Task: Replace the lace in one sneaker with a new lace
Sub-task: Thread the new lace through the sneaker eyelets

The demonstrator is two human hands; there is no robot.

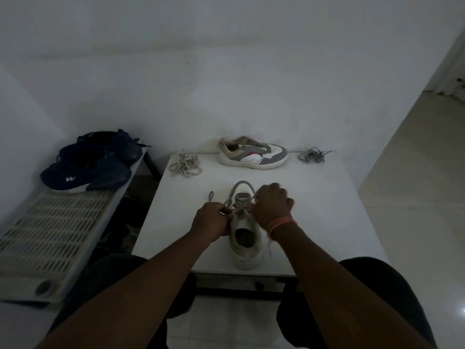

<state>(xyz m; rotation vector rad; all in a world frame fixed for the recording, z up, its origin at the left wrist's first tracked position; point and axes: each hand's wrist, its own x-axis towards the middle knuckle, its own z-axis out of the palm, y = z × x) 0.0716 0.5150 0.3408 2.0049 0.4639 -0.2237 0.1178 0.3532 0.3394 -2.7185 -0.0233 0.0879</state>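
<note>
A white sneaker (pixel 246 244) stands on the white table (pixel 322 217), heel toward me, with a grey lace (pixel 241 186) threaded through its eyelets and looping past the toe. My left hand (pixel 210 224) pinches one end of that lace at the sneaker's left side. On the right side, my right hand (pixel 273 205) grips the lace's other part above the tongue. A second white and grey sneaker (pixel 252 153) lies on its side at the table's far edge. A beige loose lace (pixel 185 165) sits bunched at the far left, a grey loose lace (pixel 312 155) at the far right.
Two navy sneakers (pixel 93 165) rest on a slatted white rack (pixel 50 238) left of the table. A white wall runs right behind the table. Tiled floor opens to the right. My knees sit under the table's near edge.
</note>
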